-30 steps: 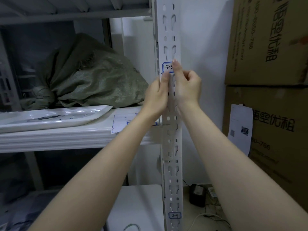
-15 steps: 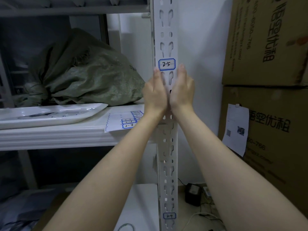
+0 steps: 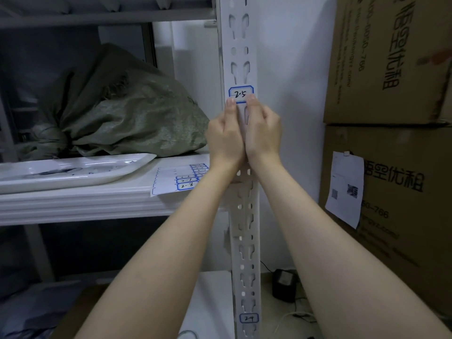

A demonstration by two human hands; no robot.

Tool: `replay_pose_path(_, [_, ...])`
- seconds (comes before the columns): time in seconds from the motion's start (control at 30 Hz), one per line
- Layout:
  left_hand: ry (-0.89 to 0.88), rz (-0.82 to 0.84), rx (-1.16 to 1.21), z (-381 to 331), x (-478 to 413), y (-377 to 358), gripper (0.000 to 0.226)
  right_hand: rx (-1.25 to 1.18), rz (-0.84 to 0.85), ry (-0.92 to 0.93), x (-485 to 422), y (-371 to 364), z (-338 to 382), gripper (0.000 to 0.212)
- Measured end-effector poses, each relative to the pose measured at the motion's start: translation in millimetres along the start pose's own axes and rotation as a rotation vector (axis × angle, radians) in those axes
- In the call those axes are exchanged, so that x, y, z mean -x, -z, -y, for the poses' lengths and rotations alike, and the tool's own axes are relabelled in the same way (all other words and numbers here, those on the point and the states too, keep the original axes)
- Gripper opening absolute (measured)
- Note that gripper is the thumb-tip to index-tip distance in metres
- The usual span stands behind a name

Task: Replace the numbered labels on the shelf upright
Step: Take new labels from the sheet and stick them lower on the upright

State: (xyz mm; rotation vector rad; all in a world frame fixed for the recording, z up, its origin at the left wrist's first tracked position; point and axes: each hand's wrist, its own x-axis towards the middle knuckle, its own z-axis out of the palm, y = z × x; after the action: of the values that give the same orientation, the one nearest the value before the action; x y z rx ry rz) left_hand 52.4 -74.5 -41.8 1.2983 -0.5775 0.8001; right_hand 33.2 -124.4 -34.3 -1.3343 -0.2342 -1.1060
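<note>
Judged partway through. Found a blue-bordered label marked 2-5 [image 3: 241, 94] stuck on the white shelf upright [image 3: 242, 216], upper centre of the frame, set square across the slotted face. Found a second label marked 2-4 [image 3: 249, 318] lower on the same post, bottom centre, lying flat and untouched. Took both for placed, though could not tell fresh stickers from old ones.

Saw the left hand [image 3: 223, 135] and the right hand [image 3: 263, 129] raised side by side against the post at centre frame, heels pressed together. Noted one fingertip of each laid on a lower corner of 2-5, left on the left corner and right on the right, with the other fingers folded toward the palms. Could not tell whether pressing the label down or picking at its edge to lift it. Saw nothing else gripped in either.

Spotted the label sheet [image 3: 181, 182] lying on the shelf board [image 3: 73, 204] just left of the wrists, with written labels in its right column, 2-8 the plainest to read, and bare backing across its left part. Read that as several numbers left to go up.

Also in view: a white tray [image 3: 73, 172] at left, a green woven sack [image 3: 127, 106] above it, cardboard boxes [image 3: 391, 57] along the right edge.
</note>
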Motion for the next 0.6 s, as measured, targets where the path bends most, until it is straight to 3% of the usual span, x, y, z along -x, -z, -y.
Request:
replay_pose_path(0.3, [0.049, -0.004, -0.104, -7.0, 5.1, 1.5, 0.053, -0.056, 0.018, -0.037, -0.2, 0.9, 0.9, 0.057])
replay_pose_path(0.5, [0.051, 0.006, -0.085, -4.8, 3.1, 2.2, 0.05, -0.073, 0.023, -0.066, 2.2, 0.2, 2.5, 0.031])
replay_pose_path(0.6, [0.069, 0.017, -0.052, -3.4, 4.4, 3.5, 0.049, -0.062, 0.017, -0.067, 2.2, -0.7, 1.8, 0.028])
